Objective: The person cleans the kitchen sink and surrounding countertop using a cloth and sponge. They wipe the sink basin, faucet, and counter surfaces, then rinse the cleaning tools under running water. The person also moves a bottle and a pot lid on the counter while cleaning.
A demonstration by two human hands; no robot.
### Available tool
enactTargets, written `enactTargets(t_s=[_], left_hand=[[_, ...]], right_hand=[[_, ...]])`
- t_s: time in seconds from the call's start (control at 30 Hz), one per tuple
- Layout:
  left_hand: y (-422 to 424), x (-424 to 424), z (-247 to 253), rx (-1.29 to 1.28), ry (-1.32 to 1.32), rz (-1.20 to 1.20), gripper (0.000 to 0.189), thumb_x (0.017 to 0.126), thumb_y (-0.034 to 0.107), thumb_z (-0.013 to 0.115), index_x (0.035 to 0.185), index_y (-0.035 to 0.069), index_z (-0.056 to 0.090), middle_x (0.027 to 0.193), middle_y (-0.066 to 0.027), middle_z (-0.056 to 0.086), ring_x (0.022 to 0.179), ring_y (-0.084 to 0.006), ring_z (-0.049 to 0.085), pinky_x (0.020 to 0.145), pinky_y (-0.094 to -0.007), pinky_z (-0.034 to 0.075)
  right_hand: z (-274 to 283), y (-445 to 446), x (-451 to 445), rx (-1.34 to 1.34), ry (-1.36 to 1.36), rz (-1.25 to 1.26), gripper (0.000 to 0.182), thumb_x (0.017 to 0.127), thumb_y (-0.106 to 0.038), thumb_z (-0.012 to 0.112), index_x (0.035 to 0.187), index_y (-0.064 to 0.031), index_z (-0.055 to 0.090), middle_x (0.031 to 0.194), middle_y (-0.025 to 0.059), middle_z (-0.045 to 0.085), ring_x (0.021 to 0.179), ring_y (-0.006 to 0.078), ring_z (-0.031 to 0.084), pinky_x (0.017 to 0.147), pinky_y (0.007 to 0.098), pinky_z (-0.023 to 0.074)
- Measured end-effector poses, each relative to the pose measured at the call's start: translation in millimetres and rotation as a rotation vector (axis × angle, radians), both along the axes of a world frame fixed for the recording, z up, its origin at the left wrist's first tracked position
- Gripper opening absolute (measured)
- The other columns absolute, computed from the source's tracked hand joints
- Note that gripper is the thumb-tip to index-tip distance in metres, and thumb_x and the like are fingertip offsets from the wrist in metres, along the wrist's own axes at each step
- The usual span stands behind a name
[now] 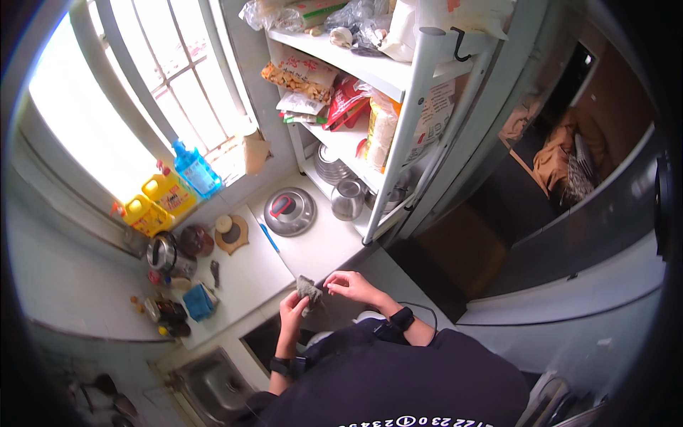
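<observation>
A crumpled grey-green cloth or scouring pad (pixel 307 288) is pinched between the thumb and fingers of my left hand (pixel 293 309), just off the front edge of the white countertop (pixel 304 251). My right hand (pixel 353 286) hovers close beside the pad on its right, with curled fingers a little apart and nothing visible in them. On the counter beyond lies a steel pot lid (pixel 290 212) with a red-rimmed handle. A blue pen-like tool (pixel 270 238) rests to the left of the lid.
A white shelf rack (pixel 392 197) with food bags and steel bowls stands at the back right. Yellow jugs (pixel 169 193) and a blue bottle (pixel 197 169) line the windowsill. Jars, a folded blue cloth (pixel 199 302) and sauce bottles sit left. A steel sink (pixel 213 381) is at lower left.
</observation>
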State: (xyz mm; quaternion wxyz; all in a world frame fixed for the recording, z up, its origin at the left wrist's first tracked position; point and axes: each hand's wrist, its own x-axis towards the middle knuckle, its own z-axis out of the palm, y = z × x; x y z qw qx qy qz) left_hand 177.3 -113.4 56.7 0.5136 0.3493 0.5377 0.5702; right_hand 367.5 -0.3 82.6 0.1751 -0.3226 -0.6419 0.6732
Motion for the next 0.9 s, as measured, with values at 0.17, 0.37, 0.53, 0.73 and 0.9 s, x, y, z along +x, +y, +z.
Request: enactTargets(t_s=[0.17, 0.37, 0.53, 0.73, 0.9], left_hand=[[35.7, 69.2, 37.4, 0.023, -0.066, -0.14, 0.028, 0.086, 0.009, 0.057, 0.111, -0.003, 0.06, 0.1, -0.0033, 0.065, 0.091, -0.0096, 0.057, 0.082, -0.0243, 0.044], [76.3, 119.3, 47.3, 0.002, -0.127, -0.204, 0.027, 0.087, 0.012, 0.06, 0.111, -0.001, 0.06, 0.1, -0.0048, 0.065, 0.089, -0.0127, 0.06, 0.079, -0.0276, 0.048], [118.5, 119.0, 86.3, 0.189, 0.708, -0.404, 0.02, 0.084, 0.022, 0.065, 0.087, 0.002, 0.066, 0.079, -0.0086, 0.063, 0.072, -0.016, 0.061, 0.068, -0.0296, 0.049], [217.1, 79.3, 149.4, 0.431, 0.811, -0.018, 0.013, 0.08, 0.013, 0.064, 0.089, 0.004, 0.066, 0.076, -0.0081, 0.066, 0.067, -0.0158, 0.064, 0.063, -0.0276, 0.05], [279.8, 71.6, 160.1, 0.499, 0.95, 0.097, 0.017, 0.078, 0.02, 0.064, 0.089, 0.007, 0.064, 0.082, -0.0081, 0.064, 0.079, -0.0241, 0.062, 0.07, -0.0333, 0.049]], right_hand=[[11.9, 13.1, 60.8, 0.178, 0.01, 0.014, 0.051, 0.083, -0.018, 0.068, 0.128, -0.0089, 0.048, 0.112, 0.0089, 0.059, 0.101, 0.0146, 0.057, 0.089, 0.0312, 0.0465], [19.9, 12.2, 94.2, 0.213, 0.089, -0.275, 0.038, 0.083, -0.008, 0.066, 0.119, -0.0048, 0.055, 0.103, 0.005, 0.063, 0.095, 0.0099, 0.058, 0.084, 0.027, 0.047], [-24.1, 12.7, 133.1, 0.085, 0.152, -0.544, 0.02, 0.082, -0.006, 0.065, 0.1, 0.0024, 0.062, 0.09, 0.0046, 0.066, 0.086, 0.0085, 0.058, 0.075, 0.0257, 0.0474], [-23.8, -11.6, 184.8, -0.038, 0.155, -0.923, 0.02, 0.086, -0.008, 0.062, 0.104, 0.0002, 0.06, 0.095, 0.0006, 0.062, 0.084, 0.0072, 0.056, 0.076, 0.0229, 0.044], [-12.7, -44.5, 192.8, -0.02, 0.469, -1.333, 0.026, 0.092, -0.01, 0.056, 0.116, -0.0021, 0.054, 0.111, 0.0041, 0.058, 0.098, 0.0128, 0.056, 0.086, 0.0298, 0.0442]])
